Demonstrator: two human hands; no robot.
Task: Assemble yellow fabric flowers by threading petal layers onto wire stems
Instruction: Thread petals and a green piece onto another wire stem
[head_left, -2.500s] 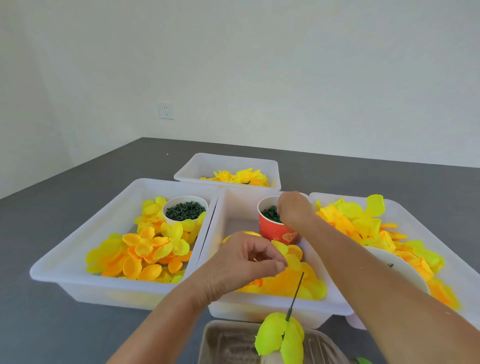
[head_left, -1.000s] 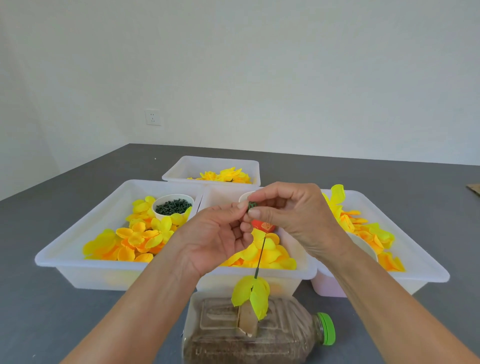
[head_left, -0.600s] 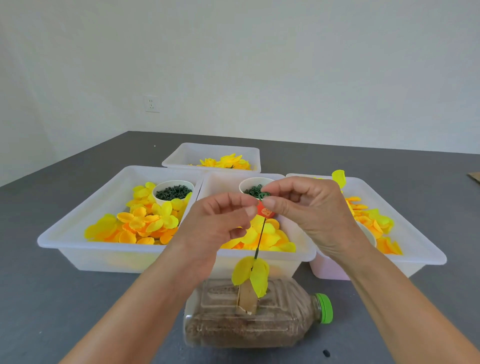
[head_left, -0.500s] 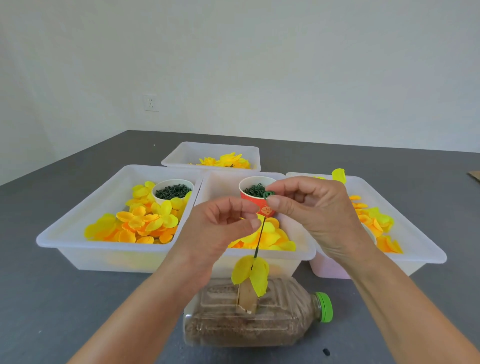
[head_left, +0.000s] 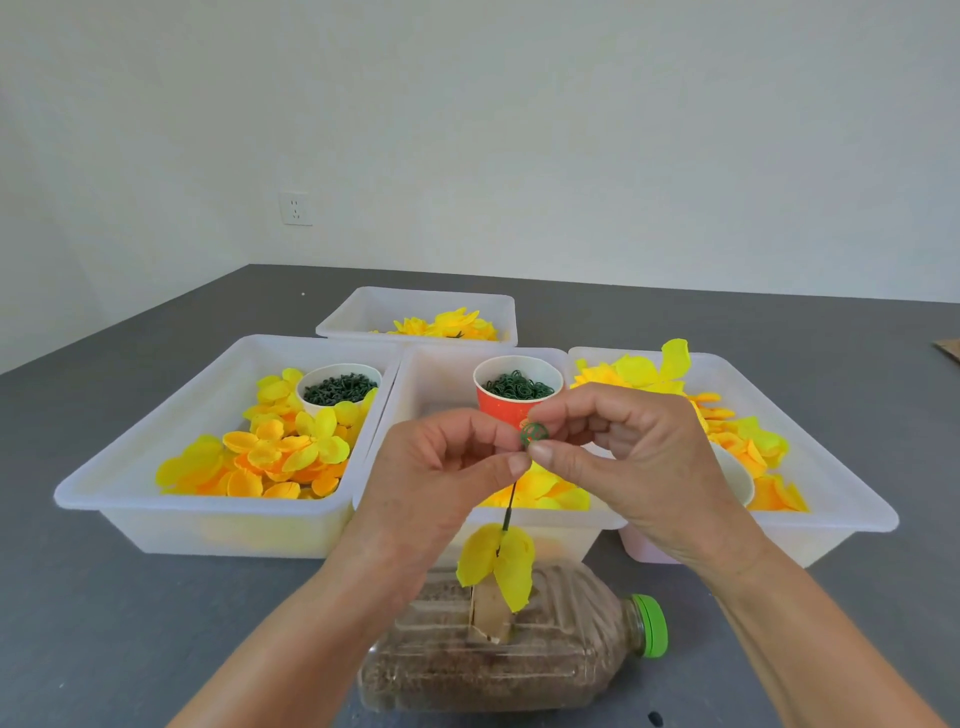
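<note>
Above the near edge of the bench, your two hands now meet at the top of the wire stem (head_left: 510, 506), where 2.5 s ago your right hand (head_left: 631, 462) was reaching into the red cup (head_left: 511, 402) in the middle tray (head_left: 447, 364). That hand has come back pinching a small green ring piece (head_left: 534, 435) between thumb and forefinger, fingers curled on it. Your left hand (head_left: 441, 467) pinches the upper end of the stem just under that piece, so both hands are clamped, neither loose. The stem rises from the sand-filled bottle (head_left: 519, 654) lying on its side at the near edge, with one yellow petal layer (head_left: 496, 561) already threaded low on it. By my reading, the green piece is next onto the wire; whether its hole has met the tip yet I cannot tell. More loose petals wait in the left tray (head_left: 156, 441) and right tray (head_left: 831, 493).
</note>
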